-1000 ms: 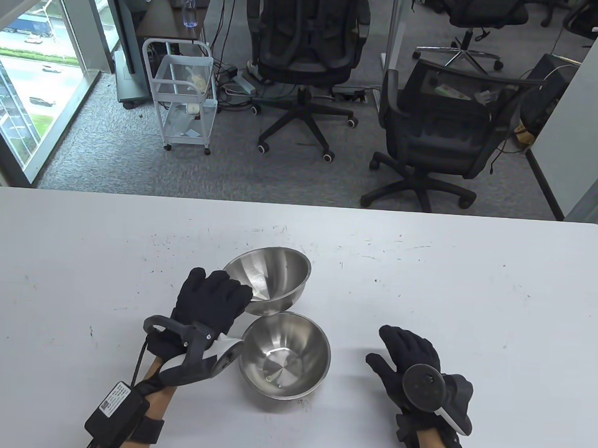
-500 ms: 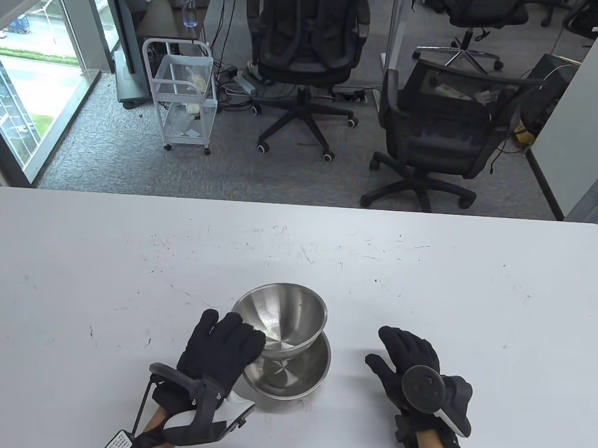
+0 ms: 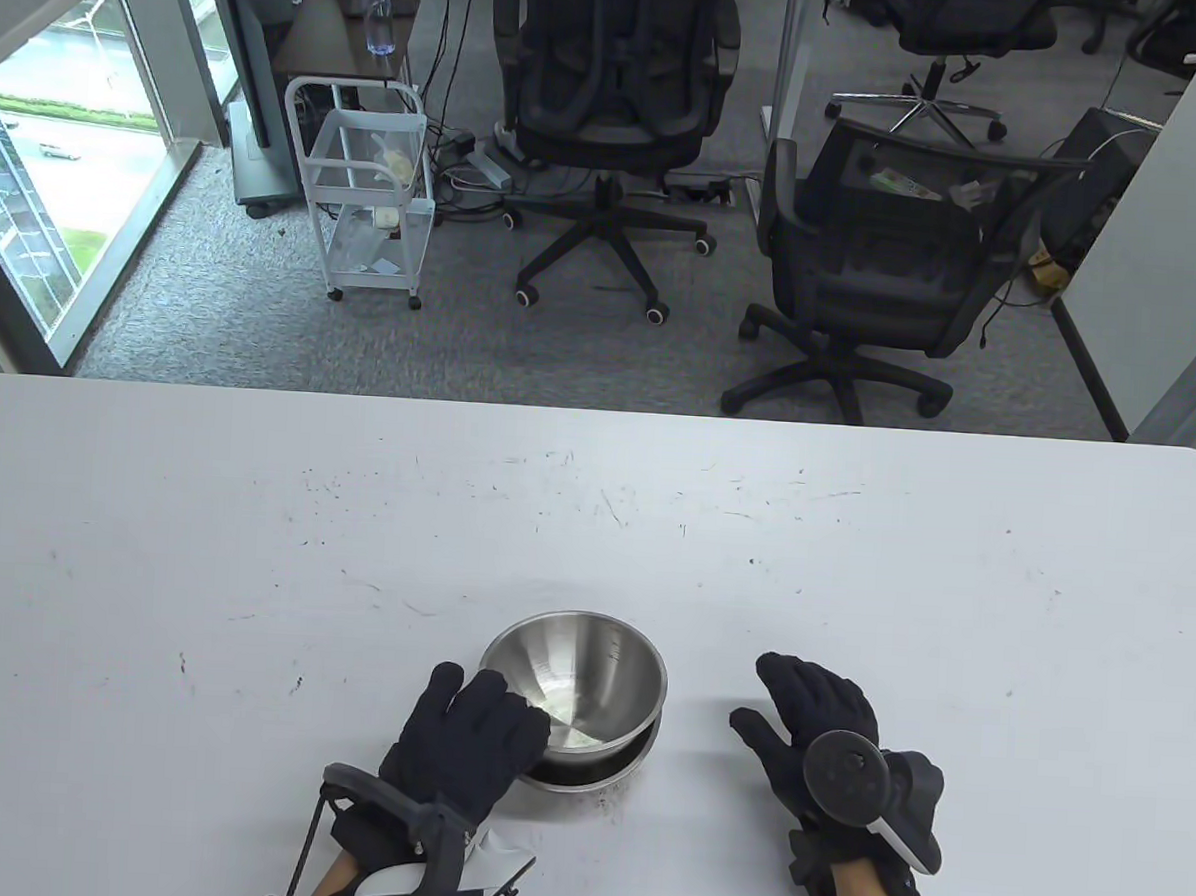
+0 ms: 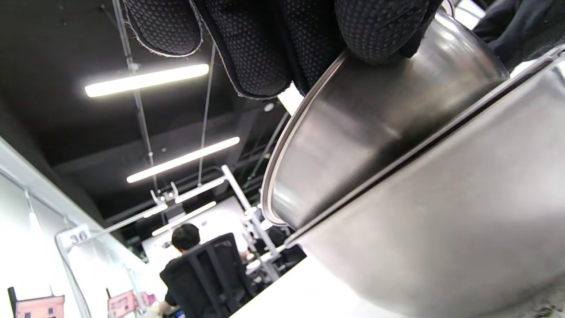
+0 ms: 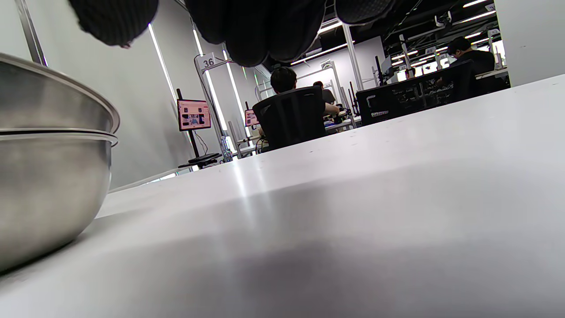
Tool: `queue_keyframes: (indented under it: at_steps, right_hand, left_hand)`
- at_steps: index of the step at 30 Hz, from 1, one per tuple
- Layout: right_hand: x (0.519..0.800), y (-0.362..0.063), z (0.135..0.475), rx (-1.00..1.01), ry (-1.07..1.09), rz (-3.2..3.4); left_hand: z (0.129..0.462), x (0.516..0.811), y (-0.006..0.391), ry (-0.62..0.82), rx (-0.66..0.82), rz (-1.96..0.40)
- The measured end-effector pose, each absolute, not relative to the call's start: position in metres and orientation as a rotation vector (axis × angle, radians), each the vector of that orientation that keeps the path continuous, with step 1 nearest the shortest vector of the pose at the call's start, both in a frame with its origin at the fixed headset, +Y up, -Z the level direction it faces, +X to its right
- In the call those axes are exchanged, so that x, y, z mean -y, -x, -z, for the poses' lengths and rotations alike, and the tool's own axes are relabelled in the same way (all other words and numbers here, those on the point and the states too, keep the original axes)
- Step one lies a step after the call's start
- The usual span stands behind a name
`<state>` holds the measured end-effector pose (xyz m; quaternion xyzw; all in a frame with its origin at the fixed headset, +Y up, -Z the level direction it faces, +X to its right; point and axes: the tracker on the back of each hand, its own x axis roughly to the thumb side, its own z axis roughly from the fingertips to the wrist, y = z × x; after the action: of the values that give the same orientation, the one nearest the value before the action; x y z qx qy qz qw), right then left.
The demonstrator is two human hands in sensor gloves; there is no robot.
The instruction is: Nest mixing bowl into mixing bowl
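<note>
Upper bowl (image 3: pixel 578 672): steel, sat inside the lower bowl (image 3: pixel 609 764) near the front edge of the white surface (image 3: pixel 254 510), its rim standing above the lower rim and tilted. Left hand (image 3: pixel 467 742): grip clenched on the upper bowl's near-left rim, fingers (image 4: pixel 375 26) over the edge. Right hand (image 3: pixel 814 720): grip released, fingers spread, resting on the surface just right of the bowls, touching neither.
</note>
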<state>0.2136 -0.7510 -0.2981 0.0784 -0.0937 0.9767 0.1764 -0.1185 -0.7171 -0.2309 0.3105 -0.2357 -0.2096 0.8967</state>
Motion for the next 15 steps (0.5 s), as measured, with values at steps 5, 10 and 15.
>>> queue_keyframes:
  at_steps: [5, 10, 15]
  right_hand:
    - [0.751, -0.213, 0.298, 0.255, -0.221, -2.765]
    - [0.752, -0.213, 0.299, 0.248, -0.220, -2.764]
    - [0.753, -0.212, 0.299, 0.230, -0.220, -2.764]
  left_hand:
    - [0.229, 0.724, 0.117, -0.632, 0.506, 0.441]
    - [0.229, 0.729, 0.118, -0.583, 0.535, 0.428]
    - [0.230, 0.732, 0.120, -0.511, 0.572, 0.385]
